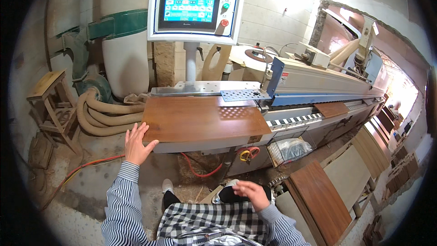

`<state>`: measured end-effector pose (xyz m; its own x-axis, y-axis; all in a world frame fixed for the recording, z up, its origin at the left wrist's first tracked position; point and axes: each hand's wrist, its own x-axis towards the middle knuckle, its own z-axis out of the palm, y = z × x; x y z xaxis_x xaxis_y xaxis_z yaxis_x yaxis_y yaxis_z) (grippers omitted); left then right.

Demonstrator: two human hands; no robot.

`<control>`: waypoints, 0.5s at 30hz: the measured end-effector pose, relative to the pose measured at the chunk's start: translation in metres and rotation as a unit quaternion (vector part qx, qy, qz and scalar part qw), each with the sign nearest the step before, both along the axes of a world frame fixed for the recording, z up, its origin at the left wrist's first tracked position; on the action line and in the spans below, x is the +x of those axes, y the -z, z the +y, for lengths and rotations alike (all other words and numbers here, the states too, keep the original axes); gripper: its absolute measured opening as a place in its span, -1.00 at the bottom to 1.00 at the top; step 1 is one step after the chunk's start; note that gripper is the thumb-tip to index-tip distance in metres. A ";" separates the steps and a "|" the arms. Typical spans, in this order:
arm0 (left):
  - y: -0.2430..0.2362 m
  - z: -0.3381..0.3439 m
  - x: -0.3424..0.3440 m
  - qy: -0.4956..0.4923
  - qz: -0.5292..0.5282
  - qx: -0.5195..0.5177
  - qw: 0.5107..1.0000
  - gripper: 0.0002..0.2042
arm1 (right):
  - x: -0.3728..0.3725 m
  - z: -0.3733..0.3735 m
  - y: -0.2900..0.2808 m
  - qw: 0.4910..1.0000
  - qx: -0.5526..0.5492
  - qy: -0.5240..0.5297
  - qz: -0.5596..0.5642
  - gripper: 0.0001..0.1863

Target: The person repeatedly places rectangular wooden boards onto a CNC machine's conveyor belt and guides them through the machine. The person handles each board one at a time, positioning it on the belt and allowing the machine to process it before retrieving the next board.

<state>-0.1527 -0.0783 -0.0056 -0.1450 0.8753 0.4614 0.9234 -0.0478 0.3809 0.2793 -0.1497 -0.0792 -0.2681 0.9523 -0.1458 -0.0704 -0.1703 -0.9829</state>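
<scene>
A brown wood-grain board (191,120) lies on the infeed end of a long machine, beside a perforated metal plate (239,94). My left hand (139,143) touches the board's left end near its front corner, fingers spread. My right hand (252,193) hovers low in front of my checked apron, fingers apart and slightly bent, holding nothing. Above the board, a control panel with a lit screen (187,9) stands on a post. A second brown board (330,109) sits farther along the machine's track.
Stacked panels (321,205) lie at lower right. A wire basket (289,149) hangs under the machine. Ribbed hoses (104,109) and a wooden stand (48,91) are at left. A red hose (198,171) crosses the floor. A person (395,109) is in the far right opening.
</scene>
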 end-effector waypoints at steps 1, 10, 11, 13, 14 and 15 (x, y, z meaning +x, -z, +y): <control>-0.005 0.003 0.005 -0.004 0.004 -0.007 1.000 -0.36 | 0.010 -0.013 0.016 0.997 0.034 0.002 -0.063 -0.64; 0.000 0.005 0.012 -0.021 -0.024 0.012 0.999 -0.36 | 0.039 -0.075 0.065 0.761 0.340 0.088 -0.546 -0.75; 0.001 0.004 0.012 -0.024 -0.027 0.015 0.999 -0.36 | 0.038 -0.075 0.064 0.762 0.338 0.085 -0.546 -0.75; 0.006 0.004 0.009 -0.019 -0.047 0.024 0.998 -0.35 | 0.039 -0.072 0.061 0.763 0.334 0.080 -0.548 -0.75; 0.009 0.004 0.004 -0.013 -0.063 0.028 0.998 -0.35 | 0.039 -0.073 0.059 0.768 0.332 0.079 -0.542 -0.75; 0.012 0.003 0.001 -0.006 -0.080 0.032 0.996 -0.34 | 0.039 -0.073 0.059 0.769 0.332 0.080 -0.540 -0.75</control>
<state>-0.1517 -0.0750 -0.0177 -0.2318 0.8421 0.4869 0.8519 -0.0659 0.5195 0.3187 -0.2229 -0.1384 -0.2030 0.9215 0.3310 0.8810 0.3195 -0.3489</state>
